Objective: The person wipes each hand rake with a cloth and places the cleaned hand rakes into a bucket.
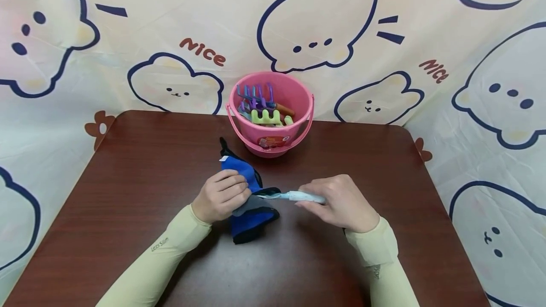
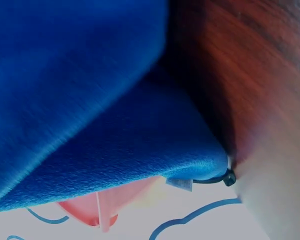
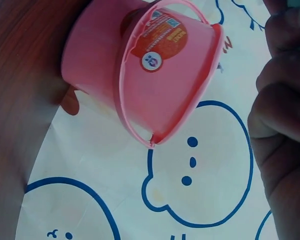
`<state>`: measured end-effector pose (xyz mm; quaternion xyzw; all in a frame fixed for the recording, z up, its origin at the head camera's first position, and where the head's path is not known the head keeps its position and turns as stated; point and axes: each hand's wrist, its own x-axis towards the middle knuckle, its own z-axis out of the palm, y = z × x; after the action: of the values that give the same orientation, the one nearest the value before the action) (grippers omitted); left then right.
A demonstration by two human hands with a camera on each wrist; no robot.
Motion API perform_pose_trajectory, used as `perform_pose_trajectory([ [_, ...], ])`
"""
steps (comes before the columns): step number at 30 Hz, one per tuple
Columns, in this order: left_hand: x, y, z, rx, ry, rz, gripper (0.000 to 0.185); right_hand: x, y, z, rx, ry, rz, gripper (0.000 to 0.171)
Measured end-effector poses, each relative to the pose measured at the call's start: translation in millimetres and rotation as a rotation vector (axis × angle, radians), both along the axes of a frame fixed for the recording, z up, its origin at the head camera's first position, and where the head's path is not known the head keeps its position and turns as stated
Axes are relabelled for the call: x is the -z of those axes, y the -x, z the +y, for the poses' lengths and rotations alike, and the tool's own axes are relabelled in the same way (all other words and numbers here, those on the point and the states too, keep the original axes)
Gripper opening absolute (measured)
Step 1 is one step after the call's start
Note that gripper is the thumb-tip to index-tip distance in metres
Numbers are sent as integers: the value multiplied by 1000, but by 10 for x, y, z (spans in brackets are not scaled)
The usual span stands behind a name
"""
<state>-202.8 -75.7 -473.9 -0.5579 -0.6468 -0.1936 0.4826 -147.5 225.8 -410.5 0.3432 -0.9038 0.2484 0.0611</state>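
Observation:
A blue cloth item (image 1: 243, 170) with black edging, a grey section and a white tag is gripped by my left hand (image 1: 222, 195) near the middle of the table, in front of the bucket. In the left wrist view its blue fabric (image 2: 115, 135) fills much of the picture, with a small black tip at one corner. My right hand (image 1: 339, 202) holds the handle of a light-blue tool (image 1: 298, 196). The tool's far end meets the grey and black part of the cloth, where its shape is hidden. Curled fingers (image 3: 285, 95) show in the right wrist view.
Behind the cloth stands a pink bucket (image 1: 273, 142) with its handle hanging down at the front. Inside are a purple rake-like piece (image 1: 258, 101), a light-green pronged piece (image 1: 266, 117) and other tools. A printed curtain (image 1: 239, 8) hangs behind and beside the brown table (image 1: 128, 193).

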Motion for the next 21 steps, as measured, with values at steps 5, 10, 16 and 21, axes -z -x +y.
perform_pose_trajectory([
  [5, -11, 30, -6, 42, -81, 83, 26, -16, -9, 9, -20, 23, 2, 20],
  [10, 44, 119, -16, 108, -242, -13, 27, -5, 18, 32, -42, 34, -34, 20],
  [16, 73, 142, -111, -61, -661, -605, 20, 5, 50, 144, 8, 139, -16, 19],
  [21, -2, 53, -100, -10, -871, -1449, 39, 34, 72, 135, 102, 205, -40, 15],
])
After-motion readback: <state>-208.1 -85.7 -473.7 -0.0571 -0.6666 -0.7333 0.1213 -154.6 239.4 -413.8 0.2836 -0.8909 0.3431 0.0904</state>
